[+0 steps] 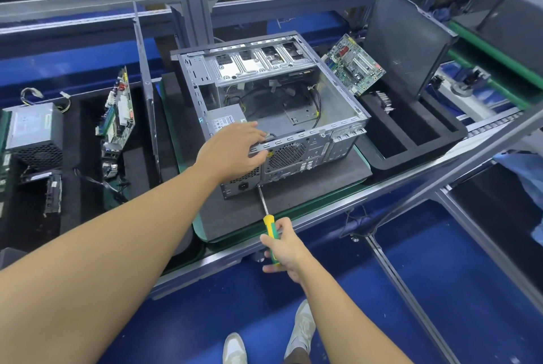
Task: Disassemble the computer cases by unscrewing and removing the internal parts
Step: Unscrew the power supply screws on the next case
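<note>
Nearest to me are two pale shoes (302,325) on the blue floor (440,290), with both bare forearms reaching out over it. My right hand (282,246) has its fingers curled round the yellow and green handle of a screwdriver (269,225). The shaft runs up and away from me, and the tip sits at the bottom edge of the computer case (317,155), just beside the power socket (244,186) on its rear panel. My left hand (235,149) is further in, gripping the top rim of that rear panel, thumb on the outside and fingers hooked over into the case. The case lies on its side, open face up, on a dark mat (293,196) in the middle of the desk (382,184). Inside, a grey power supply (226,119) sits in the near-left corner under my left hand, loose cables trail across the bare floor of the case, and the drive cage (258,62) fills the far end. Left of the case a thin side panel (145,75) stands upright, then a green circuit board (119,108) on edge, then another power supply (35,131) in black foam. To the right is a black foam tray (411,140) holding a finned heatsink (385,100), with a motherboard (355,65) propped behind it and a dark panel (405,49) leaning upright.
</note>
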Available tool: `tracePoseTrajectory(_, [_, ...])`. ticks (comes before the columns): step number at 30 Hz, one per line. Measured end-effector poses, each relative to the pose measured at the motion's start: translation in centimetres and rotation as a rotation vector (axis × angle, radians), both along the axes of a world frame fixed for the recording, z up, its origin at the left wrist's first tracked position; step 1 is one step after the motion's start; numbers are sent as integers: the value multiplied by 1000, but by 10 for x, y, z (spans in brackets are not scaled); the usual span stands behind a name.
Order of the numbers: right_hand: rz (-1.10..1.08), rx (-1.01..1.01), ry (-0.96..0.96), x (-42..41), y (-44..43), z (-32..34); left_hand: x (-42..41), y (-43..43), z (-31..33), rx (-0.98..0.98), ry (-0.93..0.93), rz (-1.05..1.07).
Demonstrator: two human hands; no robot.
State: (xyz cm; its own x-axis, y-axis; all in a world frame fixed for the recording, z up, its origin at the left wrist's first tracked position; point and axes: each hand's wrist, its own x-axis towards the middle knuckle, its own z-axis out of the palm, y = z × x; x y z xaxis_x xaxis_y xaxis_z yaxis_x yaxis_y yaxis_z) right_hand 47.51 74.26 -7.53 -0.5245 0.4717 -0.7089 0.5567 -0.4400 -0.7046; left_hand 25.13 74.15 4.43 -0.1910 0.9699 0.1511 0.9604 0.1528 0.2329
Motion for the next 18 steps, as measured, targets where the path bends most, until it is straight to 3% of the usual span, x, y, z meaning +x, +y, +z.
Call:
tracePoseTrajectory(5, [25,-14,-49,1,6,8,-1,0,-1,5,2,0])
tracePoseTrajectory(9, [-59,-145,-48,5,8,9,-1,0,-1,5,4,-1])
tracePoseTrajectory(13, [-11,-3,5,14,6,4,-2,1,-1,6,11,-2])
tracePoseTrajectory(18, [-9,36,-33,9,7,9,-1,0,-2,11,3,3])
